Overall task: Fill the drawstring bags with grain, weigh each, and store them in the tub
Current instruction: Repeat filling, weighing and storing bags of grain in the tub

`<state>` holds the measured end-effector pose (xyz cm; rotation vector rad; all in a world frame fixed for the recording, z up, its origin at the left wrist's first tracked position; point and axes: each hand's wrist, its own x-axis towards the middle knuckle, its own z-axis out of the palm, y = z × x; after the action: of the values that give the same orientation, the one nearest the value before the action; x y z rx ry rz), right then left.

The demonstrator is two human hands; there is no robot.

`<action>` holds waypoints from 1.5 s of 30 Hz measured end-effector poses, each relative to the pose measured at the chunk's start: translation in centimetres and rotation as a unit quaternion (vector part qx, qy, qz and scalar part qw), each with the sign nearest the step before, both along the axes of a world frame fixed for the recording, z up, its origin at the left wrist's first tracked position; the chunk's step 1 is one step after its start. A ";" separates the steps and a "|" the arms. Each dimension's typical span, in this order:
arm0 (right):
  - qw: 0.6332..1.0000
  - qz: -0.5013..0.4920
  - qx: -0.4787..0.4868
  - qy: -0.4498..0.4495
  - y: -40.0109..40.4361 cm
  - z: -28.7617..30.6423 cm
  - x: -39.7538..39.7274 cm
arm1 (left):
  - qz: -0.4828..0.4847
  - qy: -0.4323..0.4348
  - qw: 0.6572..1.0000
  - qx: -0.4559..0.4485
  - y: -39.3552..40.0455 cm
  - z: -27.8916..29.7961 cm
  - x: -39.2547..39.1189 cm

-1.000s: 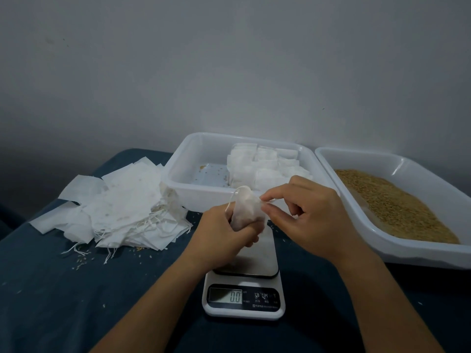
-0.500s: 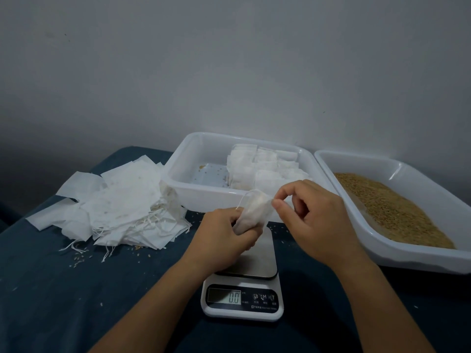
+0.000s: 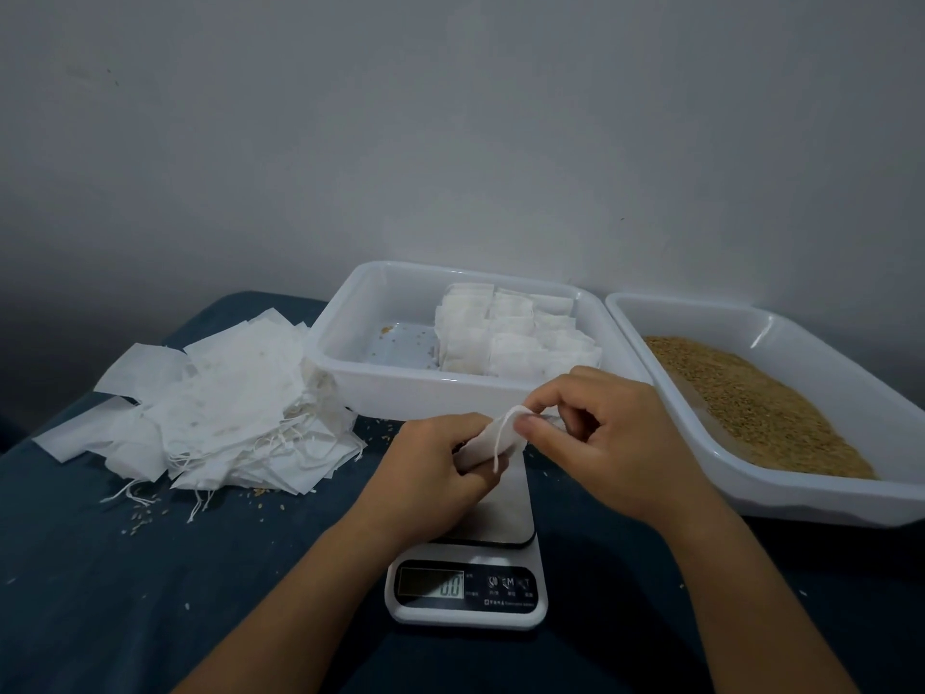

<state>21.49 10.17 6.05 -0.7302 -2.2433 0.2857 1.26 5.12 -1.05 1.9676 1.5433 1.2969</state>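
Both your hands hold one bag [image 3: 493, 438] above the scale [image 3: 468, 588]: left hand [image 3: 435, 468] grips its body, right hand [image 3: 595, 433] pinches its mouth, tub [image 3: 380, 388] just beyond

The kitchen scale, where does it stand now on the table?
In the head view the kitchen scale stands at the centre front of the table, under the two hands, in front of the tub of filled bags and left of the grain tray.
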 end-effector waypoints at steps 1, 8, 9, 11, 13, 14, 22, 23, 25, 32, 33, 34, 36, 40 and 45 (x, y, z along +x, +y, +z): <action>1.000 0.001 0.020 0.008 -0.1 0.0 0.0 | 0.006 -0.008 1.000 0.000 0.0 0.0 0.0; 0.989 -0.032 0.138 0.035 -0.5 -0.7 0.0 | 0.019 -0.054 0.998 -0.040 -0.3 0.1 0.1; 0.988 -0.035 0.142 0.040 -0.4 -0.9 -0.1 | 0.019 -0.061 0.997 -0.040 -0.3 0.1 0.2; 0.988 -0.043 0.143 0.049 -0.4 -1.3 -0.1 | 0.018 -0.080 0.996 -0.041 -0.3 0.2 0.2; 0.987 -0.054 0.142 0.060 -0.4 -1.7 -0.2 | 0.020 -0.098 0.994 -0.045 -0.2 0.1 0.2; 0.986 -0.059 0.143 0.064 -0.4 -1.9 -0.3 | 0.021 -0.106 0.993 -0.049 -0.1 0.1 0.1; 0.987 -0.058 0.137 0.068 -0.3 -3.1 -0.9 | 0.019 -0.145 0.987 -0.064 0.0 -0.1 0.4; 0.987 -0.059 0.136 0.068 -0.3 -3.2 -0.9 | 0.019 -0.143 0.987 -0.064 0.0 -0.2 0.4; 0.987 -0.059 0.127 0.077 -0.3 -3.2 -0.9 | 0.010 -0.141 0.988 -0.066 -0.1 -0.2 0.4; 0.985 -0.070 -0.055 0.146 -0.3 -2.7 0.3 | -0.005 -0.108 0.993 -0.053 0.1 -0.4 0.1; 0.985 -0.065 -0.082 0.136 -0.2 -2.8 0.4 | -0.010 -0.100 0.994 -0.047 0.2 -0.5 0.0; 0.985 -0.063 -0.099 0.126 -0.2 -2.9 0.6 | -0.012 -0.088 0.995 -0.042 0.1 -0.5 0.0; 0.985 -0.061 -0.115 0.117 -0.1 -3.1 0.6 | -0.007 -0.047 0.999 -0.023 0.1 -0.6 0.1; 0.978 -0.032 -0.149 0.143 0.0 -3.4 0.6 | -0.012 -0.012 1.000 0.003 0.1 -0.5 0.4; 0.973 0.004 -0.167 0.157 0.3 -3.4 0.8 | -0.053 -0.042 0.998 -0.003 -0.1 -0.1 0.5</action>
<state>22.24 10.44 2.64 -0.7873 -1.9160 0.7445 1.77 5.02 -1.19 1.9372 1.3845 1.3118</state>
